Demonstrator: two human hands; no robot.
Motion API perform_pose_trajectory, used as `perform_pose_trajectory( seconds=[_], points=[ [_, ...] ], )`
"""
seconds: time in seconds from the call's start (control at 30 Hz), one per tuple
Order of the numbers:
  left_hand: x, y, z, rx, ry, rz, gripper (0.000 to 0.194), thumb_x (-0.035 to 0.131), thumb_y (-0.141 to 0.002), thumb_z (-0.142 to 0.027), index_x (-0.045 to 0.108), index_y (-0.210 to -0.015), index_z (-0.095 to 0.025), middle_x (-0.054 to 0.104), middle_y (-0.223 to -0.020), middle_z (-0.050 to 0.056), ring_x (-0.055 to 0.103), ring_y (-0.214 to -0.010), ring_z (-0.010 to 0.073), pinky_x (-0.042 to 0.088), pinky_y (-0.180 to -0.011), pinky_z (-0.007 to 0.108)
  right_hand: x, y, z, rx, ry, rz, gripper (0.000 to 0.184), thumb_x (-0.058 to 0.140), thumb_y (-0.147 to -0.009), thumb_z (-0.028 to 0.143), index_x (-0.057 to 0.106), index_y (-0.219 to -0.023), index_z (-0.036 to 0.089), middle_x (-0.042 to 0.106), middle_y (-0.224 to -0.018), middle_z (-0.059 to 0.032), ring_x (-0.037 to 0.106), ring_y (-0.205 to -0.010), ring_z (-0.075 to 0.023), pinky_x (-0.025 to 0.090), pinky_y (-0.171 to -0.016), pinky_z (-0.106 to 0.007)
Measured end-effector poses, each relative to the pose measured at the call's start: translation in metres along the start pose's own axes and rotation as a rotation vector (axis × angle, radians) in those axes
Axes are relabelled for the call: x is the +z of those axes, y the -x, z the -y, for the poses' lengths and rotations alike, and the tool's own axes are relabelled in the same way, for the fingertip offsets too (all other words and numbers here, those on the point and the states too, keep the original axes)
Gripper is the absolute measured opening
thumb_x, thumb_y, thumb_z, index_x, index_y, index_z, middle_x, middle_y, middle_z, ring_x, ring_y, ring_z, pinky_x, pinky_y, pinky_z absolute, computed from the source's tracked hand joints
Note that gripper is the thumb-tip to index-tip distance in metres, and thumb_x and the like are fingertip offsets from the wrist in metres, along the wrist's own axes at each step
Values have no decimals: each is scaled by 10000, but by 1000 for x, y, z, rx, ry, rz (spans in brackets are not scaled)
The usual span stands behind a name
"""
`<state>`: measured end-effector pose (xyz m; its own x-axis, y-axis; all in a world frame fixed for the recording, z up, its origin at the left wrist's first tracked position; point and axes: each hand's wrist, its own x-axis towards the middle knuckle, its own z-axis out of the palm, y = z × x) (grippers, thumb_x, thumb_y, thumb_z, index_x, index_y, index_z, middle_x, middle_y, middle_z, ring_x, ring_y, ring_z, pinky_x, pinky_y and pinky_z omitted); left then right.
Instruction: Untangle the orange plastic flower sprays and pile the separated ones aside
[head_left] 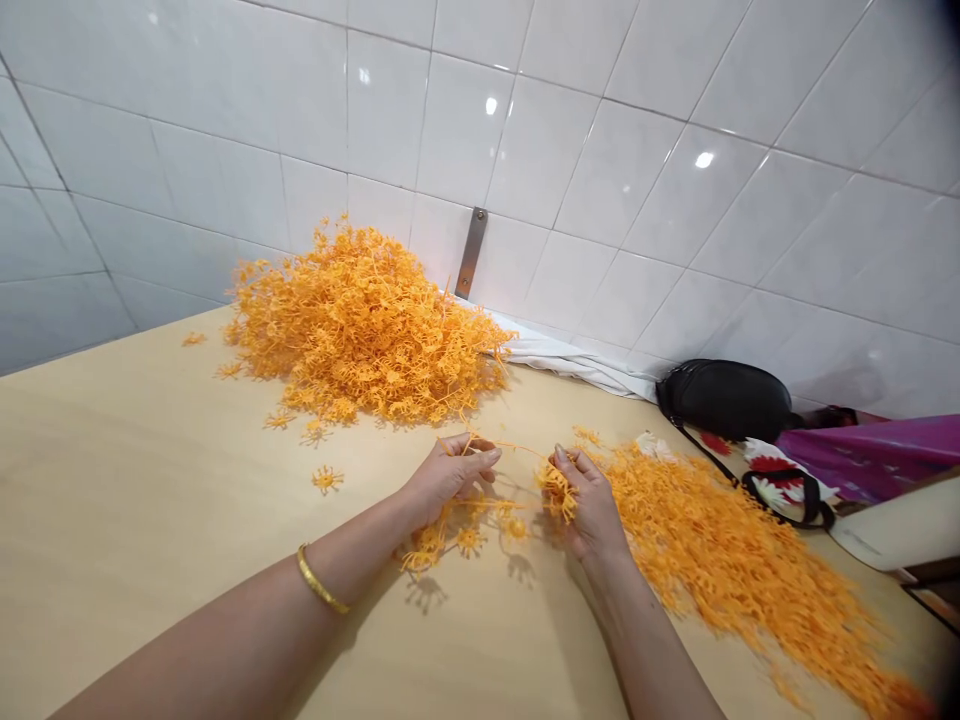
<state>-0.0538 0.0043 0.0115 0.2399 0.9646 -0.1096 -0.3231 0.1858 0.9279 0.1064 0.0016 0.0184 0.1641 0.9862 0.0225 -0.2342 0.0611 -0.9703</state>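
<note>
My left hand (454, 475) is closed, its thumb and fingers pinching a thin orange strand (517, 447) that runs across to my right hand. Below its palm hang several orange spiky flower pieces (469, 540), just over the table. My right hand (589, 505) is closed around a small bunch of the same orange flower pieces (557, 488). The pieces look like plastic. One loose flower piece (327, 480) lies on the table left of my hands. How the strand joins the pieces is too small to tell.
A tall heap of orange flower pieces (367, 330) stands at the back against the tiled wall (570, 170). A longer pile (720, 540) spreads along the right. Behind it are a black bag (724, 398) with a strap, red and white flowers, and purple cloth (870, 455). White cloth (577, 360) lines the table's back edge.
</note>
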Motion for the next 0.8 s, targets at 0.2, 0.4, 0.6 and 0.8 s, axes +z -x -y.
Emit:
perform_pose_trajectory(
  seconds=[0.2,0.4,0.6,0.8],
  points=[
    [-6,-3,-6,51,-113,-256,405,651,-569,-450,487,-787,-151,501,-550,-27,309,-347,27,202,-369,179,-12,-9,-10,-235,259,-15,244,588,-653,412,522,-627,178,524,-575,21,466,-550,-106,356,-518,-214],
    [1,23,-30,523,-504,-711,493,647,-596,-377,448,-1006,-190,483,-938,59,473,-843,181,369,-663,262,-7,-6,-20,-213,231,53,262,530,-701,433,515,-636,180,530,-587,25,463,-558,-101,353,-552,-217],
    [38,52,-22,822,-1065,-261,135,463,-761,-294,522,-844,-204,546,-854,81,461,-848,220,318,-788,344,3,0,-18,-105,33,70,286,556,-665,449,481,-600,181,495,-541,46,424,-477,-83,337,-475,-205],
    [23,44,11,654,-1597,50,240,340,-814,-219,501,-639,-184,523,-599,56,444,-625,168,304,-741,336,-9,-6,-4,-106,-105,-35,258,579,-631,419,498,-604,175,517,-579,34,465,-528,-87,376,-528,-211]
  ],
)
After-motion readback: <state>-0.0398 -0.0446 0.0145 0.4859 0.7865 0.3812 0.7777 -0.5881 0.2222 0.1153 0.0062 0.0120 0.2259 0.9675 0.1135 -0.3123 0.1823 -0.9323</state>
